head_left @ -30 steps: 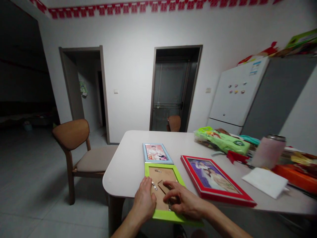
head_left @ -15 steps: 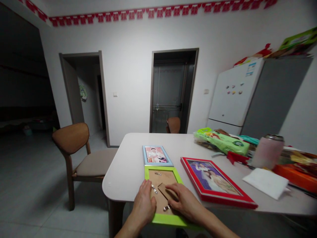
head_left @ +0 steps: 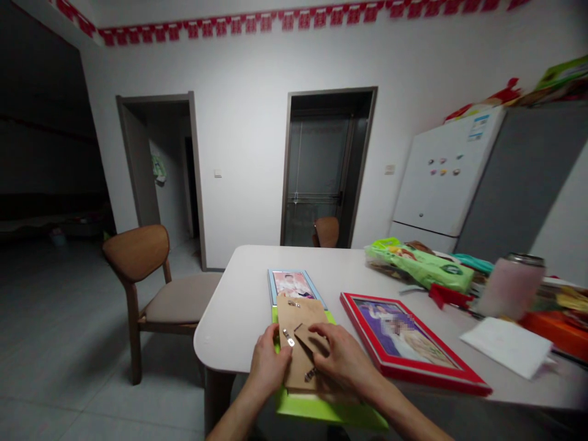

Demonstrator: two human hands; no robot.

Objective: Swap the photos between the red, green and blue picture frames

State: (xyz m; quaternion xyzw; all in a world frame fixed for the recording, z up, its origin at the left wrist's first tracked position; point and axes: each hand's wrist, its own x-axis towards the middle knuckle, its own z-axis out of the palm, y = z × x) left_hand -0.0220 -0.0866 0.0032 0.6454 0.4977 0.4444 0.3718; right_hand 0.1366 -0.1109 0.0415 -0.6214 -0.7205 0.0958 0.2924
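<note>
A brown backing board point(head_left: 302, 312) with small metal clips is raised out of a lime-green photo frame point(head_left: 321, 409) lying face down at the table's near edge. My left hand point(head_left: 267, 362) is closed on the board's left side, thumb on its face near a clip. With bent fingers, my right hand point(head_left: 343, 358) grips the board at its stand flap point(head_left: 309, 338) and lower right. Just beyond, a light-blue photo frame point(head_left: 294, 285) lies face up, partly covered by the board. To the right rests a larger red photo frame point(head_left: 413, 350).
On the right side of the white table point(head_left: 229, 318) are a green packet point(head_left: 427, 269), a pink jar point(head_left: 512, 288), folded white tissue point(head_left: 508, 346) and an orange item point(head_left: 558, 334). A wooden chair point(head_left: 179, 300) stands at the left; a fridge point(head_left: 445, 171) is behind.
The backing board has come up out of the green frame, held by both hands, and now overlaps the blue frame's lower part. The camera view has shifted slightly.
</note>
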